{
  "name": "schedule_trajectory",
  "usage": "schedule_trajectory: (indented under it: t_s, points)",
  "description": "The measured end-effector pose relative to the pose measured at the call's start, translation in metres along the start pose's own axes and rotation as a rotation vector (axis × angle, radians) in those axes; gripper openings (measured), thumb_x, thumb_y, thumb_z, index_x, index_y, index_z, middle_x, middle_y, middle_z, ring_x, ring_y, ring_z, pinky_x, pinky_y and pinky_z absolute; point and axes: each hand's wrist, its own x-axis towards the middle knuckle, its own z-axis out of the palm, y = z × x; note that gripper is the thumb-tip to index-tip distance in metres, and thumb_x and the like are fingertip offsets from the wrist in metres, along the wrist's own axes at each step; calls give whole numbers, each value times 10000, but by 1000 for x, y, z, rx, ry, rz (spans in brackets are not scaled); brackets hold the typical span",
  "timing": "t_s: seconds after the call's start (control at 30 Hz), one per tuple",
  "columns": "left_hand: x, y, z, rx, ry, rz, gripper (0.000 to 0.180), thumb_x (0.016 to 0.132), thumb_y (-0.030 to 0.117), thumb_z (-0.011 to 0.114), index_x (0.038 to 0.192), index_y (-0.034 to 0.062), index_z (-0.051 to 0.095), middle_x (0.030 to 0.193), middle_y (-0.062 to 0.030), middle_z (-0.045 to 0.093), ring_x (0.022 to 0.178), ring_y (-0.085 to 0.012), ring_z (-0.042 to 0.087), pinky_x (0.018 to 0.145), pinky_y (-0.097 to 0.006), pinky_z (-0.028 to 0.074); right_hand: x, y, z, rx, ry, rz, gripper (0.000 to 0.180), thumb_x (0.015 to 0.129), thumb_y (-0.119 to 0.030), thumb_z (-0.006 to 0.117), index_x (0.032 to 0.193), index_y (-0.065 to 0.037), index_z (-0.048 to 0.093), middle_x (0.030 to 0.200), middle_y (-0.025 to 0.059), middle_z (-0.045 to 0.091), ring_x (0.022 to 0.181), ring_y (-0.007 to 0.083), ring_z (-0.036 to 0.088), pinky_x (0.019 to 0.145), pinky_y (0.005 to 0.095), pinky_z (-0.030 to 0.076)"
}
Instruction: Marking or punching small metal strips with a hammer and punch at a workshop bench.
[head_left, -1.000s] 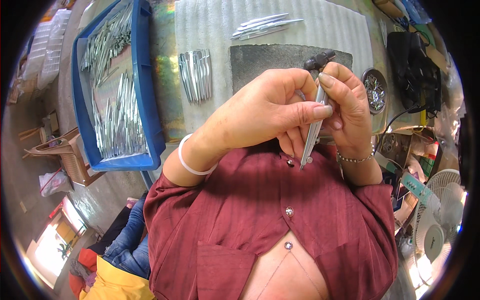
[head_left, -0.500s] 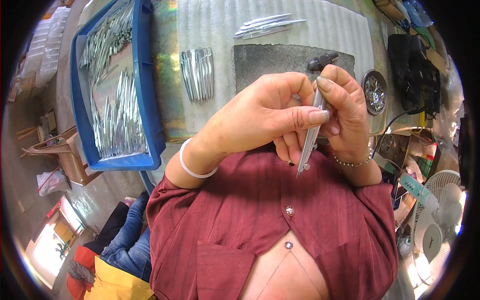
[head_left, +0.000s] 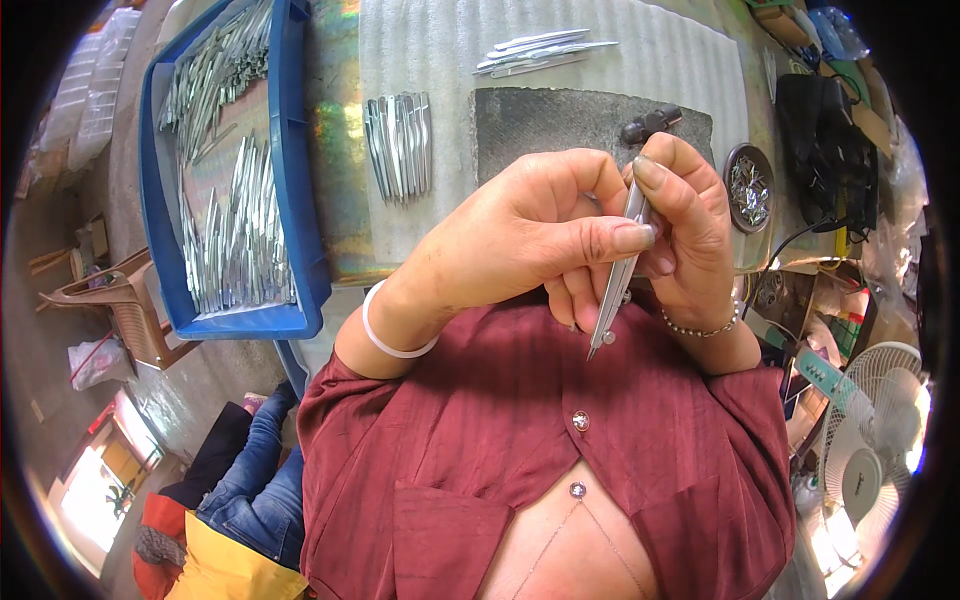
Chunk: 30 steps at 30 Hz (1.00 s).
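Note:
A slim silver drawing compass [head_left: 613, 290] with small round screws slants between my hands, its pointed end down toward my chest. My left hand [head_left: 550, 225] is closed on it, thumb pressed along the side. Pinched at the compass's upper end are the thumb and fingers of my right hand [head_left: 692, 215]. Just beyond the fingers, a black hammer head [head_left: 650, 124] lies on a dark grey rough mat [head_left: 540, 125]. A row of silver metal legs [head_left: 398, 148] sits left of the mat, and a loose bunch of similar pieces [head_left: 540, 50] lies behind it.
A blue crate [head_left: 290, 160] at the left holds many silver pieces. Right of the mat stands a dark round dish [head_left: 742, 224] of small metal parts, beside a black bag-like object [head_left: 822, 150]. A white fan [head_left: 865, 460] is at lower right; another person's jeans [head_left: 255, 495] show at lower left.
Both hands keep their grip on the compass, which has tilted very slightly, its tip shifting a little left. The view has shifted slightly.

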Motion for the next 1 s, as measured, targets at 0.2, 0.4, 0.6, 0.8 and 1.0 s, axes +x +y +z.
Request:
schedule_trajectory:
  t_s: [0.2, 0.4, 0.6, 0.8, 1.0]
  points:
    - [-2, -2, -3, 5, -29, 3, 216, 906, 190, 607, 886, 5, 496, 622, -82, 608, 499, -161, 631, 412, -228, 500, -3, 3, 5, 0, 16, -46, 178, 905, -140, 572, 754, -65, 514, 593, 9, 523, 381, 30, 365, 333, 169, 266]
    - [-2, -2, -9, 29, -103, -25, 216, 902, 195, 612, 870, 11, 504, 620, -84, 610, 500, -159, 632, 416, -225, 496, -10, 9, 6, -32, 29, -117, 144, 911, -125, 558, 790, -64, 511, 582, 13, 518, 383, 30, 360, 330, 173, 261]
    - [-3, -7, -11, -33, -90, -11, 173, 899, 151, 607, 847, 17, 510, 637, -73, 621, 470, -135, 613, 391, -193, 476, -8, 13, 7, -15, 27, -122, 138, 914, -119, 549, 795, -65, 506, 587, 15, 521, 386, 30, 352, 332, 176, 262]
    - [-7, -11, -15, -65, -79, 16, 173, 905, 166, 601, 865, 25, 508, 642, -68, 621, 471, -131, 613, 382, -190, 472, -4, 13, 13, -20, 20, -96, 150, 914, -124, 553, 783, -66, 506, 594, 9, 515, 388, 28, 344, 333, 175, 261]
    - [-13, -17, -18, -162, -41, 48, 168, 910, 170, 591, 876, 27, 509, 649, -68, 614, 470, -125, 614, 377, -180, 467, 1, 13, 18, -25, 12, -21, 180, 912, -139, 561, 753, -74, 509, 592, 2, 506, 392, 24, 340, 335, 173, 262]
